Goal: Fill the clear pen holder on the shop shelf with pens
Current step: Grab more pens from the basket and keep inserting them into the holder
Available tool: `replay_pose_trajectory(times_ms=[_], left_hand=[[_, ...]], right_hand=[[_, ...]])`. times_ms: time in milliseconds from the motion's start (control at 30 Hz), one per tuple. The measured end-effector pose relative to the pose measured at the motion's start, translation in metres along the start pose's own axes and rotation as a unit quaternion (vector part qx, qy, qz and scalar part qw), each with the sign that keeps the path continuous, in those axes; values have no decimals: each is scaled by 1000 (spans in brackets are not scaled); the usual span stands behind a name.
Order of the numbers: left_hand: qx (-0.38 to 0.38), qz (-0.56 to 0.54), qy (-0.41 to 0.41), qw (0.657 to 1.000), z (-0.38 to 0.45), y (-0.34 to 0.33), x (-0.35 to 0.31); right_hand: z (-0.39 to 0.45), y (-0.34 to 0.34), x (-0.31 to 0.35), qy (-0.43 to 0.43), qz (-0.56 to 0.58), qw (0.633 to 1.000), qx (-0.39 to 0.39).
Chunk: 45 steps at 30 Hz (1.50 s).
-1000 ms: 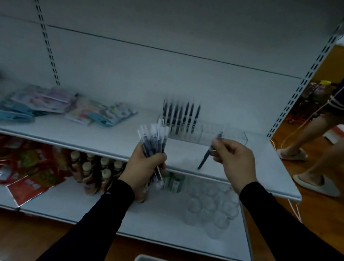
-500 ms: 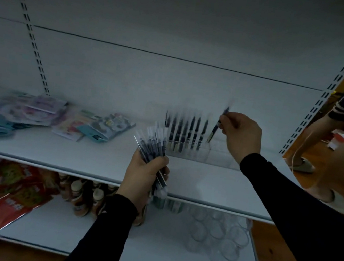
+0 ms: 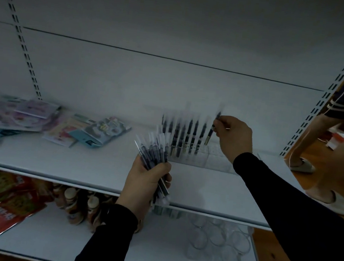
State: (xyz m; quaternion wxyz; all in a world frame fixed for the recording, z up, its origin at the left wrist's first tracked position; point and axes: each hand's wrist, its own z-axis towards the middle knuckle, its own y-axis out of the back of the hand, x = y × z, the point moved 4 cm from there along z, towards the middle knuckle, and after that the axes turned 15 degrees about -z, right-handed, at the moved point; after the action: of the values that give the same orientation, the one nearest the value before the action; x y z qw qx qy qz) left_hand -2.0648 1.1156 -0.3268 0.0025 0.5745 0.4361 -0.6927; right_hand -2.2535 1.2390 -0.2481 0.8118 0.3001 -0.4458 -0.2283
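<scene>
The clear pen holder (image 3: 212, 159) stands on the white shelf (image 3: 98, 165), right of centre. Several dark pens (image 3: 184, 137) stand upright in its left slots. My right hand (image 3: 233, 135) pinches one pen (image 3: 212, 128) by its upper part, held nearly upright just above the holder's slots to the right of the standing pens. My left hand (image 3: 147, 182) grips a fanned bundle of pens (image 3: 154, 149) with clear caps, in front of the shelf's edge and left of the holder.
Flat packets (image 3: 93, 131) lie on the shelf's left half. Below are red bags (image 3: 2, 203), brown bottles (image 3: 81, 205) and clear glasses (image 3: 220, 247). Another person's legs (image 3: 331, 152) stand at the right beside the shelf upright.
My right hand lifted the single pen from the shelf's front edge up to the holder and has lowered it a little toward the slots. The left hand's bundle stayed roughly in place.
</scene>
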Motion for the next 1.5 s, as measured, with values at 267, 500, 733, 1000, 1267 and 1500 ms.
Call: replay_pose_trajectory(times_ms=[267,500,733,1000,1267,1500], left_hand=[[5,-3,-2,1000,-2,-3,-2],[14,15,14,1000,-6,-5,0],[14,19,25,999,-13,-9,0],[34,26,10,999,-23,-15,1],[39,15,24,999,-24,-13,4],[-14,13,19,1000,-16,0,1]], right_hand=[[-10,-21,-14,5,-61,996,69],[-10,-20,-14,11,-87,994,71],[-40,-5,-11,-46,22,996,76],[-97,-12,29,-32,159,957,239],[-99,-12,33,-51,172,957,227],[-56,11,25,-96,209,970,72]])
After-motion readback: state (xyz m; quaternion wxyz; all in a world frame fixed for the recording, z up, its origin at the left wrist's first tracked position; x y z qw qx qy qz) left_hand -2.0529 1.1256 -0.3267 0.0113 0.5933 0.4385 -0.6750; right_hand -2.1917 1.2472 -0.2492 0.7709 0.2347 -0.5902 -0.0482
